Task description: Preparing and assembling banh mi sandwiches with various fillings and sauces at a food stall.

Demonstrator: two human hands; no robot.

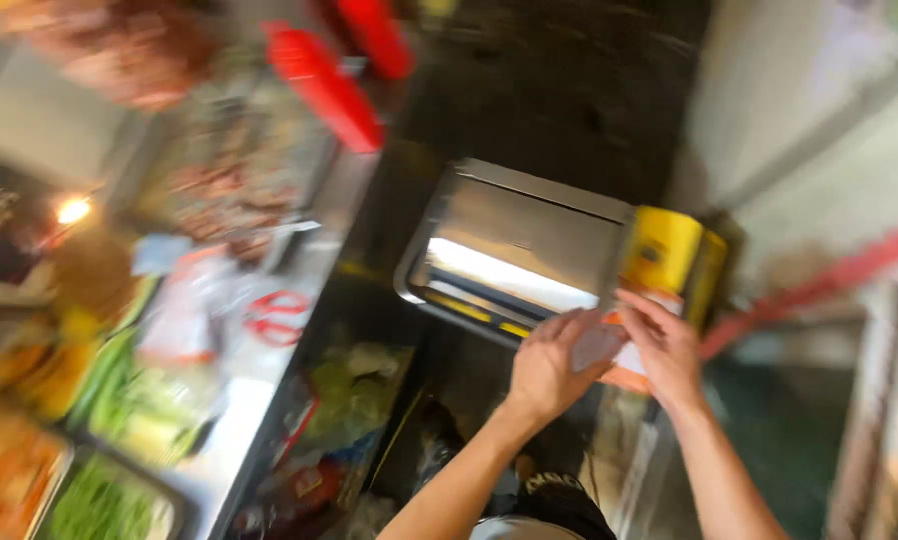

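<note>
Bag (601, 345), thin and pale, sits between both hands, just in front of a shiny metal machine (529, 240) with a yellow end (664, 250). Left hand (549, 365) has its fingers curled on the bag's near side. Right hand (664, 345) pinches the bag's other side. Both hands are close together, clamped on the bag. Red scissors (277, 315) lie on the counter (239, 410) off to the left, near blurry trays of green food (99, 500).
</note>
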